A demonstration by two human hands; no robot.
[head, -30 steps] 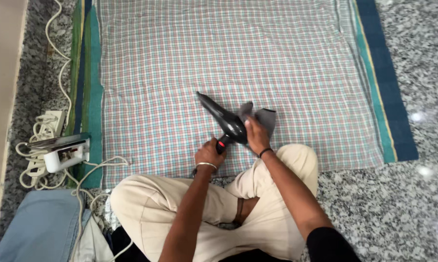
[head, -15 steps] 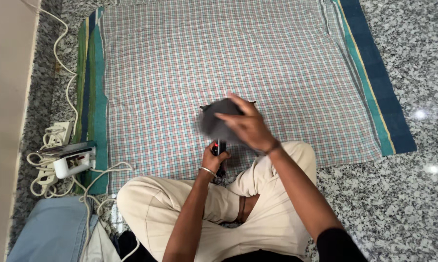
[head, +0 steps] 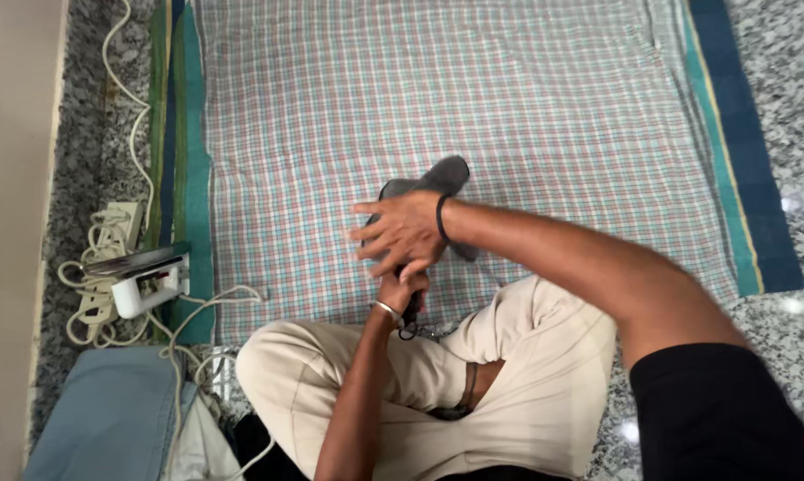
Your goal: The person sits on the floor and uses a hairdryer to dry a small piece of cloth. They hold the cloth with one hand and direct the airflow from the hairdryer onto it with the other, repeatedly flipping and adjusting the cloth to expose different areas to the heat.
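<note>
Head view, taken left to right. At the far left a white coiled cable runs along the speckled stone floor to a white power strip, with a white clothes iron lying just beside it at the edge of the cloth. Below these sits a folded pale blue garment. A checked cloth with green and blue striped borders is spread flat across the floor, and the person sits cross-legged at its near edge in beige trousers. The left hand, a metal bangle at its wrist, is closed in a fist around the handle of a dark hair dryer, held above the near part of the cloth, just in front of the knees. Only the handle's lower end shows clearly; the dryer's body is covered, so its long axis appears to run roughly away from the person, up the picture, but the direction of its nozzle cannot be told. The right hand, a black band at its wrist, reaches across from the right with fingers spread, palm pressed on a grey cloth that is draped over the dryer's upper part, directly above the left hand. The cloth's free end sticks out toward the far right beyond the wrist.
</note>
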